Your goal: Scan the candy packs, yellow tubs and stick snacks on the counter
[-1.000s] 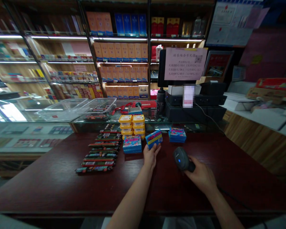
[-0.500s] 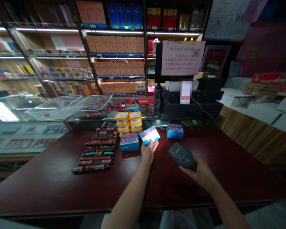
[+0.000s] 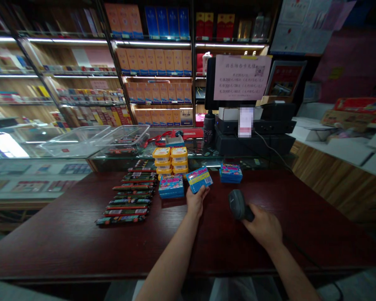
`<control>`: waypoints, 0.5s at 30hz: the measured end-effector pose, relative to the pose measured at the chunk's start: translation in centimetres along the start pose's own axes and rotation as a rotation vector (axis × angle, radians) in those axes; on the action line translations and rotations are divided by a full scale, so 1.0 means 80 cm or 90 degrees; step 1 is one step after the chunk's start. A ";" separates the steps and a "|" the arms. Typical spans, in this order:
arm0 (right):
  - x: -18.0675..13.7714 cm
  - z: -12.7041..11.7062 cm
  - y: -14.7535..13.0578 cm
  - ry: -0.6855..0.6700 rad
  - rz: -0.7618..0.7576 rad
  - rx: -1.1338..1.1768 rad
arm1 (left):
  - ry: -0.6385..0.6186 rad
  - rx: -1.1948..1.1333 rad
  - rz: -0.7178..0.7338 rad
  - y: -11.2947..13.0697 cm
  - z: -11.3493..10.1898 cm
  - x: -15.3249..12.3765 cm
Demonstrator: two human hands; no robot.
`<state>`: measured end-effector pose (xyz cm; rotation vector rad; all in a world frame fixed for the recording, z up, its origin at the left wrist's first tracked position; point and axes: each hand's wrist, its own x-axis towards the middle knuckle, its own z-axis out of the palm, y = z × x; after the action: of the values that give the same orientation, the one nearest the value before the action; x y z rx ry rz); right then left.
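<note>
My left hand [image 3: 196, 200] holds up a small blue packet [image 3: 199, 179] with a yellow and pink label, tilted above the dark red counter [image 3: 65, 234]. My right hand [image 3: 263, 228] grips a black handheld barcode scanner [image 3: 238, 205], its head turned towards the packet. Left of the packet lies a stack of like blue packets [image 3: 171, 187]. Another stack of blue packets [image 3: 231, 173] sits to the right, near the counter's far edge.
Yellow-lidded tubs [image 3: 171, 159] stand stacked behind the packets. Rows of long wrapped sticks [image 3: 130, 196] lie on the left. A till with a monitor and pink notice [image 3: 241, 77] stands at the back. Clear trays [image 3: 97, 140] rest on the glass case; shelves of boxes fill the wall.
My left hand has turned the blue packet so its label faces the scanner. My right hand swung the scanner head up and back towards the packet.
</note>
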<state>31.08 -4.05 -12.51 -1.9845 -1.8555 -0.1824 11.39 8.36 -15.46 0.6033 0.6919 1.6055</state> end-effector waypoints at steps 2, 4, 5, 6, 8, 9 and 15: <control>-0.005 0.012 0.002 0.014 -0.030 -0.018 | 0.006 0.019 0.007 0.001 0.005 -0.001; -0.008 0.020 0.004 0.018 -0.043 -0.019 | 0.007 0.042 0.022 0.006 0.015 -0.002; -0.009 0.023 0.005 0.021 -0.046 -0.019 | 0.002 0.057 0.035 0.011 0.021 -0.002; -0.009 0.024 0.005 0.026 -0.048 -0.020 | -0.005 0.076 0.054 0.018 0.028 -0.001; -0.010 0.026 0.007 0.035 -0.050 -0.026 | -0.020 0.147 0.121 0.038 0.040 0.001; -0.011 0.026 0.007 0.039 -0.052 -0.029 | -0.024 0.205 0.171 0.052 0.044 0.002; -0.013 0.025 0.007 0.052 -0.053 -0.027 | 0.054 0.645 0.549 0.151 0.012 0.005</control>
<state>31.18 -4.26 -14.86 -1.8993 -1.8984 -0.3257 3.82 7.67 -5.99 1.7532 1.4524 1.9818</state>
